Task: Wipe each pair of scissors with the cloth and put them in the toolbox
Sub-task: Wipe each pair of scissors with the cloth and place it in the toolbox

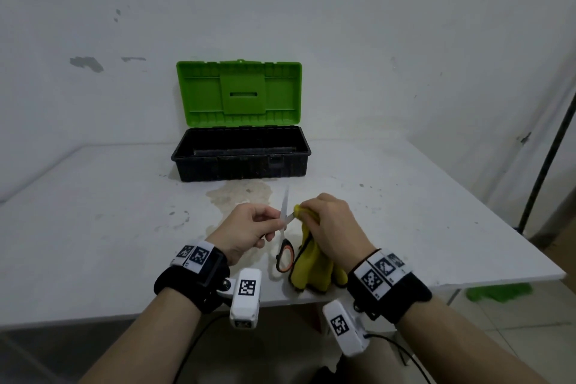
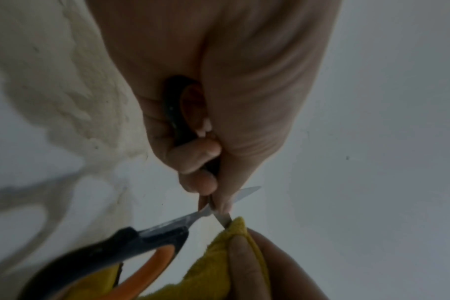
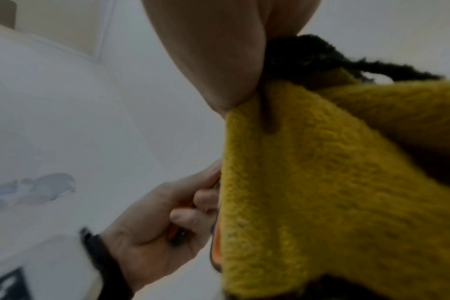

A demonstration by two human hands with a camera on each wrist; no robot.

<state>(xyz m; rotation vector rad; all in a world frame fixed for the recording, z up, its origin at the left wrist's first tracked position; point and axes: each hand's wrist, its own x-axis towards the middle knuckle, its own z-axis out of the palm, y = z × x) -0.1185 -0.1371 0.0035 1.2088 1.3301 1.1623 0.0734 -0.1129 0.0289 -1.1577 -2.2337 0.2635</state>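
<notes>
One pair of scissors (image 1: 284, 206) with black and orange handles (image 2: 141, 257) is held spread wide above the table's front. My left hand (image 1: 268, 223) grips one handle near the pivot, its fingers curled round it (image 2: 193, 158); the other handle loop (image 1: 285, 257) hangs down. My right hand (image 1: 308, 210) pinches a yellow cloth (image 1: 311, 271) round one short blade tip (image 2: 225, 220). The cloth (image 3: 321, 182) trails down to the table. The toolbox (image 1: 240, 170) stands open behind, black with an upright green lid (image 1: 238, 93); I see nothing inside it.
The white table (image 1: 109, 227) has a brownish stain (image 1: 240, 193) between the toolbox and my hands. A wall rises close behind the box. A dark pole (image 1: 548, 150) stands at the right, and something green (image 1: 498, 291) lies on the floor past the table's right edge.
</notes>
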